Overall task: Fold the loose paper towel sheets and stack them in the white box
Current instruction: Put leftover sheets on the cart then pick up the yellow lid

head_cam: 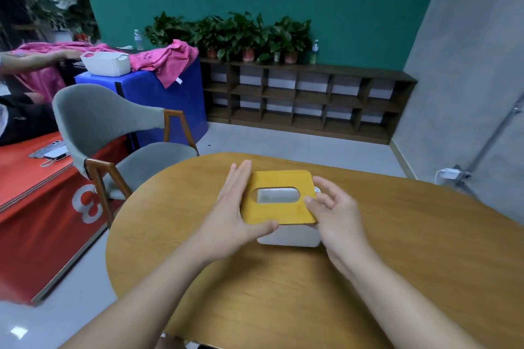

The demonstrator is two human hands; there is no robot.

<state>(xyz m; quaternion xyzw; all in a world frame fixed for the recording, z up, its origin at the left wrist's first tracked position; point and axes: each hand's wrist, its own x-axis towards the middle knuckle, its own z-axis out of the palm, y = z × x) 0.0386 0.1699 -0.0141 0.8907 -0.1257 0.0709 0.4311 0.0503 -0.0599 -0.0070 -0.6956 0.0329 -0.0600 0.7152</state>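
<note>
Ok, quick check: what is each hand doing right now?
Left hand: open, fingers straight along the left side of the white box, thumb at its front edge.
Right hand: open, fingers loosely bent at the yellow lid, no grip.

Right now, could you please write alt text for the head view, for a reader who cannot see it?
A person's two bare hands flank a white box topped by a yellow wooden lid with an oval slot, on a rounded wooden table. The left hand lies flat against its left side; the right hand curls at the lid's right edge.
</note>
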